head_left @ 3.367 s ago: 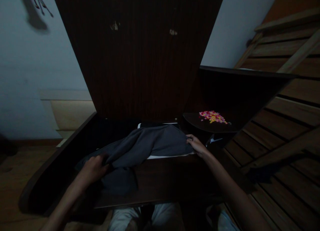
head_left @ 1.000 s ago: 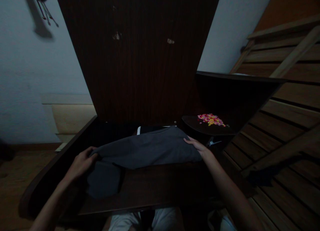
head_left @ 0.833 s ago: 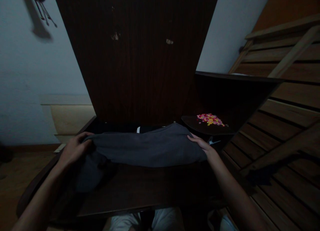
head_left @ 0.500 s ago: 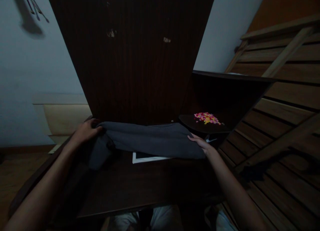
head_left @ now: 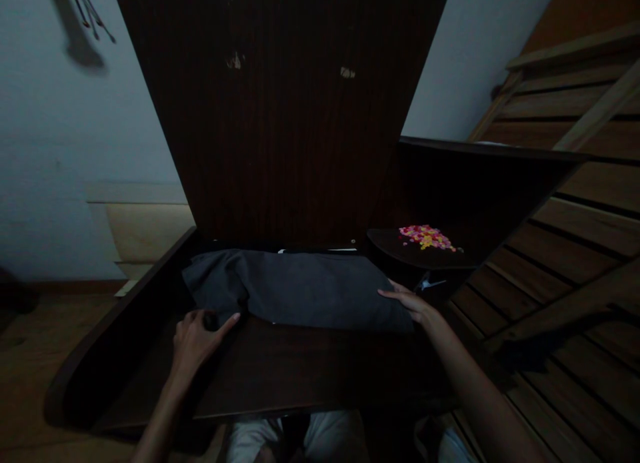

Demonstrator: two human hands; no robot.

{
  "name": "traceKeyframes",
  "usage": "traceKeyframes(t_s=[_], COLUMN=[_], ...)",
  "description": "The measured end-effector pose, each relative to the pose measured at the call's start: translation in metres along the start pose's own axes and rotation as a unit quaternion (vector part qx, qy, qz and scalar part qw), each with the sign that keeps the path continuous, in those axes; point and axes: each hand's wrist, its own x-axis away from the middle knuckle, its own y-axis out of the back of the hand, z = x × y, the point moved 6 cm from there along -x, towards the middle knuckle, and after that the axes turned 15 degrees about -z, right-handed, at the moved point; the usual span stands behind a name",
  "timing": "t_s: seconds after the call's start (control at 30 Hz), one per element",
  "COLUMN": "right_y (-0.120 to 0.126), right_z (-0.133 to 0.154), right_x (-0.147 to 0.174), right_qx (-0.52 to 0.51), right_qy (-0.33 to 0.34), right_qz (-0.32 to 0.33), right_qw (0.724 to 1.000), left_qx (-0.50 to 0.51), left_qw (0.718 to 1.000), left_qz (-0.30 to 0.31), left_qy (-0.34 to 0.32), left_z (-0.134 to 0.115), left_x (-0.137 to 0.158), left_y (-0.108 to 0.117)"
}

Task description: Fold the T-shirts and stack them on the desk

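Note:
A dark grey cloth [head_left: 300, 288] lies folded in a long band across the far part of a dark wooden desk top [head_left: 310, 366]. My left hand [head_left: 200, 336] rests near the cloth's front left corner, pinching its edge between thumb and fingers. My right hand [head_left: 413, 305] lies flat on the cloth's right end, fingers pointing left. A thin strip of something white [head_left: 320, 251] shows behind the cloth.
A dark wooden panel [head_left: 280, 116] rises behind the desk. A pile of small pink and yellow pieces [head_left: 426, 236] sits on a round dark shelf at the right. Wooden slats [head_left: 575, 216] run along the right; a pale wall [head_left: 60, 149] stands at the left. My legs in light trousers show below.
The cloth has been stretched out, folded over and laid down flat. My left hand moved from the far left corner back to the near left edge. The white sheet is now covered.

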Motion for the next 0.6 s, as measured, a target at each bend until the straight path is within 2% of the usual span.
traceKeyframes(t_s=[0.13,0.2,0.3,0.4,0.53,0.6], right_y=[0.000,0.000,0.000,0.001,0.002,0.002], right_z=[-0.003,-0.004,-0.005,-0.006,-0.007,-0.008], right_x=[-0.001,-0.002,-0.002,-0.003,-0.005,-0.006], right_qx=[-0.006,-0.019,-0.028,-0.021,-0.012,-0.007], right_qy=[0.004,0.001,-0.004,-0.002,0.005,0.011], right_qz=[-0.001,-0.003,-0.008,-0.010,-0.015,-0.017], right_qw=[1.000,1.000,1.000,1.000,1.000,1.000], left_qx=[0.055,0.088,0.109,0.131,0.169,0.146], left_qw=[0.998,0.996,0.989,0.976,0.954,0.947], left_qz=[-0.002,-0.018,-0.070,-0.151,-0.246,-0.285], left_qy=[-0.021,0.000,0.065,0.081,0.036,-0.005], left_z=[-0.010,-0.006,0.010,0.019,0.012,0.005], left_x=[-0.012,-0.020,-0.032,-0.045,-0.064,-0.072], left_y=[-0.002,0.006,0.029,0.061,0.098,0.111])
